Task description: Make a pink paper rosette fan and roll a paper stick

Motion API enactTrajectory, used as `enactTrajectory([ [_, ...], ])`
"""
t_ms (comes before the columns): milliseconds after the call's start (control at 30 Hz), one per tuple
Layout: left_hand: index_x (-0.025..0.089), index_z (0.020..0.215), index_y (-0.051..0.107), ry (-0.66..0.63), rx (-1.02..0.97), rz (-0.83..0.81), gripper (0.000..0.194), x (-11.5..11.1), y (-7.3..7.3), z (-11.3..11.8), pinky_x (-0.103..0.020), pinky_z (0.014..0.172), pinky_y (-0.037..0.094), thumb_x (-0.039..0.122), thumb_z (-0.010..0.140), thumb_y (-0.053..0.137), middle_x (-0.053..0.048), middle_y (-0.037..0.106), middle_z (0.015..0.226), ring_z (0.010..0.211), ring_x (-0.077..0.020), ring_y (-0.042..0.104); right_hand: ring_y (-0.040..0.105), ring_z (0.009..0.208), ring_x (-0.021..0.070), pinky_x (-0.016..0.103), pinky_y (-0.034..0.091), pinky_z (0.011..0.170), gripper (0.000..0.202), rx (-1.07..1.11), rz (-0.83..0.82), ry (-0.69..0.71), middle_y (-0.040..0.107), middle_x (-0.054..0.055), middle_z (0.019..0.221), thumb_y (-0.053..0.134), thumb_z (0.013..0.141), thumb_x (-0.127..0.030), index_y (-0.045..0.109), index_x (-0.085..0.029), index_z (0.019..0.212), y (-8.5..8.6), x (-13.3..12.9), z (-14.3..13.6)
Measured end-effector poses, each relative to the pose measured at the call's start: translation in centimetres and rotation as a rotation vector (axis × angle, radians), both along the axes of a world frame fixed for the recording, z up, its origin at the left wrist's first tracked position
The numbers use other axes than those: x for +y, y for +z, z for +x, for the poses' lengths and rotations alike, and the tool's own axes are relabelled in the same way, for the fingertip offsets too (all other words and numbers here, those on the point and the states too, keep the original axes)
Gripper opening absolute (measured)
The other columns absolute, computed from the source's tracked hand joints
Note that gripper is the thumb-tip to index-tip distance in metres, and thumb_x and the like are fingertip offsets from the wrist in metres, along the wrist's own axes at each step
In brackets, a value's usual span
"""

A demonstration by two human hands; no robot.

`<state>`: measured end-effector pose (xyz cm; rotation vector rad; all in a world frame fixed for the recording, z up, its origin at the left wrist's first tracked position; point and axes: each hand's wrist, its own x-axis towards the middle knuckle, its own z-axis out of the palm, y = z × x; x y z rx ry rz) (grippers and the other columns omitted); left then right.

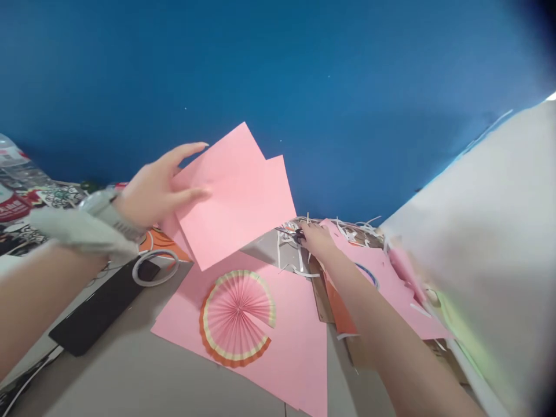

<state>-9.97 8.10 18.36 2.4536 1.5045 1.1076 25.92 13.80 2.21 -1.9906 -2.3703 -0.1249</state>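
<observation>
My left hand pinches a folded sheet of pink paper by its left edge, thumb in front, and holds it raised above the table. At the back of the table, the fingers of my right hand are closed around the dark handles of scissors, which are partly hidden. Below the raised sheet, a pleated paper fan in pink, pale yellow and orange lies spread in a near-full circle with a narrow gap. It rests on flat pink paper.
A roll of white tape and a black phone lie at left, near plastic bottles. White paper strips, more pink paper and orange paper lie at right. A blue wall stands behind.
</observation>
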Motion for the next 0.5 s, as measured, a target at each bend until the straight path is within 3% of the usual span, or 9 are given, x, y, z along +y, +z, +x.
enactTrajectory([
  [133,0.03,0.139,0.036,0.107,-0.087,-0.023,0.062,-4.5,-3.4,0.2,-0.03,0.105,0.034,0.04,0.083,0.06,0.004,0.045,0.141,0.126,-0.0229,0.045,0.059,0.101,0.0214,0.044,0.049,0.085,0.03,0.142,0.04,0.037,0.058,0.008,0.116,0.055,0.089,-0.031,0.055,-0.015,0.115,1.0,-1.0,0.7],
  [233,0.032,0.128,0.053,0.172,-0.285,-0.131,0.045,-6.9,-5.4,1.2,-0.03,0.105,0.035,0.042,0.084,0.058,0.005,0.058,0.128,0.12,-0.0243,0.051,0.058,0.105,0.0233,0.046,0.044,0.092,0.027,0.326,0.099,0.039,0.063,0.008,0.111,0.057,0.086,-0.025,0.058,-0.016,0.111,2.1,-1.5,1.5],
  [300,0.032,0.129,0.052,0.186,-0.605,-0.252,0.047,-7.9,-6.4,2.1,-0.031,0.104,0.038,0.043,0.083,0.059,0.003,0.056,0.131,0.122,-0.0256,0.049,0.06,0.101,0.0236,0.045,0.044,0.092,0.029,0.482,0.15,0.0,0.066,0.008,0.106,0.057,0.083,-0.022,0.058,-0.018,0.112,2.6,-1.7,2.2],
  [400,0.037,0.136,0.041,0.052,-1.212,-0.638,0.056,-8.9,-7.2,3.5,-0.031,0.091,0.051,0.041,0.083,0.06,0.002,0.052,0.136,0.121,-0.0261,0.051,0.064,0.095,0.0215,0.041,0.05,0.083,0.039,0.752,0.238,-0.103,0.066,0.011,0.106,0.05,0.084,-0.028,0.047,-0.018,0.122,2.4,-2.4,3.3],
  [500,0.035,0.135,0.042,-0.103,-1.497,-0.83,0.058,-9.6,-7.4,4.6,-0.029,0.09,0.053,0.032,0.082,0.064,-0.001,0.051,0.137,0.121,-0.0262,0.051,0.065,0.093,0.0209,0.039,0.052,0.078,0.044,0.989,0.304,-0.195,0.065,0.011,0.107,0.048,0.084,-0.036,0.043,-0.018,0.123,1.7,-3.8,4.2],
])
